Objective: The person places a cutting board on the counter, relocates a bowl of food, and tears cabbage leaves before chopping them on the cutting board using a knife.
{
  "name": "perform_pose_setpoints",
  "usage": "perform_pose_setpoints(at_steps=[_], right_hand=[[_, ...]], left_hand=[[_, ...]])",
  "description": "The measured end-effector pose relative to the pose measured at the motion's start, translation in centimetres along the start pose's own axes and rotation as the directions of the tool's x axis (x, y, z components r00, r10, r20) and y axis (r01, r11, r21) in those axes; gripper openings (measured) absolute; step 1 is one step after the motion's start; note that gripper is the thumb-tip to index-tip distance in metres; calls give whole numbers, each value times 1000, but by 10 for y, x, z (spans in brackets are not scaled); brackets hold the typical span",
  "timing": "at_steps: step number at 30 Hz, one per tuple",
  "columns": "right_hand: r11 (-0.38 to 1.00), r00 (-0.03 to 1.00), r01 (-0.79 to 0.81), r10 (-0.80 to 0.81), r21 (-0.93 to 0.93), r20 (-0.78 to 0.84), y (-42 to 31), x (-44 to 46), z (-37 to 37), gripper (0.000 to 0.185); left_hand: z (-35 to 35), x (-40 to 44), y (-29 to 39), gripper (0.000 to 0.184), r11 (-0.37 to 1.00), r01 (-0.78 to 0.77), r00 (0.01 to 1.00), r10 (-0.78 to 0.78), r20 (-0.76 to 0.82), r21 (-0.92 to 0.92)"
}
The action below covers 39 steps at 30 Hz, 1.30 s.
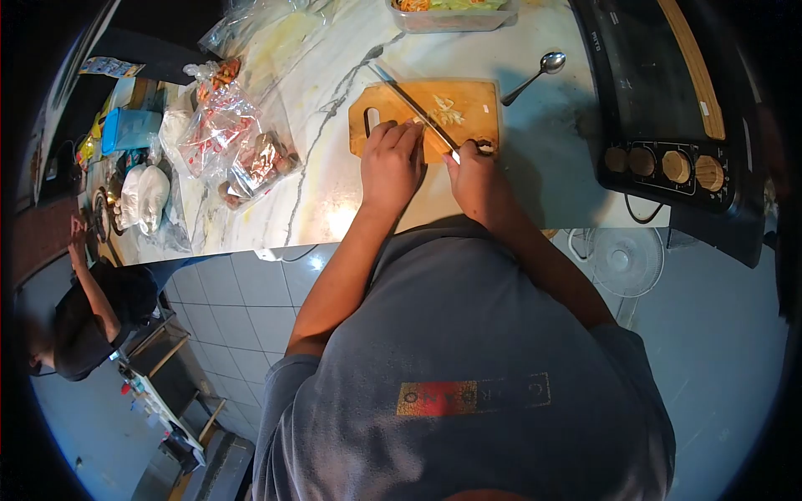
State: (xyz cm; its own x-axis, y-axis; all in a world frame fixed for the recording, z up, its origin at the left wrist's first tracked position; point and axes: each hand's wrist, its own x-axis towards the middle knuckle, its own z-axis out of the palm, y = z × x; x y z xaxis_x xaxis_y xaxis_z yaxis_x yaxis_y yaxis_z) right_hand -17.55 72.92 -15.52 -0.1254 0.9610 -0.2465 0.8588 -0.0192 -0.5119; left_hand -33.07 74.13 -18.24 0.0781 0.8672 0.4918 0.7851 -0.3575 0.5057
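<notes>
A wooden cutting board (383, 96) with a slot handle lies on the marble-patterned counter in front of me. My right hand (480, 182) is closed around the handle of a knife (409, 102), whose long blade slants up and left across the board. Just left of the blade, my left hand (391, 163) rests on the board with its fingers bent and close together. Whatever is under those fingertips is hidden. Thin pale slivers (448, 110) of some food lie on the board to the right of the blade.
A spoon (550, 64) lies right of the board, near a black oven (652, 92) with wooden knobs. A plastic container (455, 18) of shredded vegetables stands behind. Plastic bags (221, 125) of food fill the left side. Another person (92, 309) is at far left; a fan (628, 260) stands below right.
</notes>
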Motion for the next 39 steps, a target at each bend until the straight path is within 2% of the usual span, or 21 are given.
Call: perform_pose_setpoints(at_steps=[4,8,11,16,32,39], right_hand=[[998,998,19,-23,-65,-63,14,-6,5,30],[995,991,89,-93,-44,-99,20,-10,4,32],[997,996,49,-53,-62,-74,16,-10,-1,31],[990,985,136,-131,35,-110,11,-10,-2,31],[995,992,99,-97,24,-80,10,-8,3,31],[999,999,45,-45,9,13,8,-5,-2,32]], left_hand=[[2,-4,-1,19,1000,17,1000,-17,-6,2],[0,-6,0,15,997,75,997,-75,15,19],[0,-5,-2,16,1000,25,999,-25,-24,-1],[-2,-3,-1,14,998,48,999,-48,-12,-33],[1,-3,-2,15,998,56,998,-56,6,-41],[2,-3,-3,16,995,71,997,-71,-1,-69]])
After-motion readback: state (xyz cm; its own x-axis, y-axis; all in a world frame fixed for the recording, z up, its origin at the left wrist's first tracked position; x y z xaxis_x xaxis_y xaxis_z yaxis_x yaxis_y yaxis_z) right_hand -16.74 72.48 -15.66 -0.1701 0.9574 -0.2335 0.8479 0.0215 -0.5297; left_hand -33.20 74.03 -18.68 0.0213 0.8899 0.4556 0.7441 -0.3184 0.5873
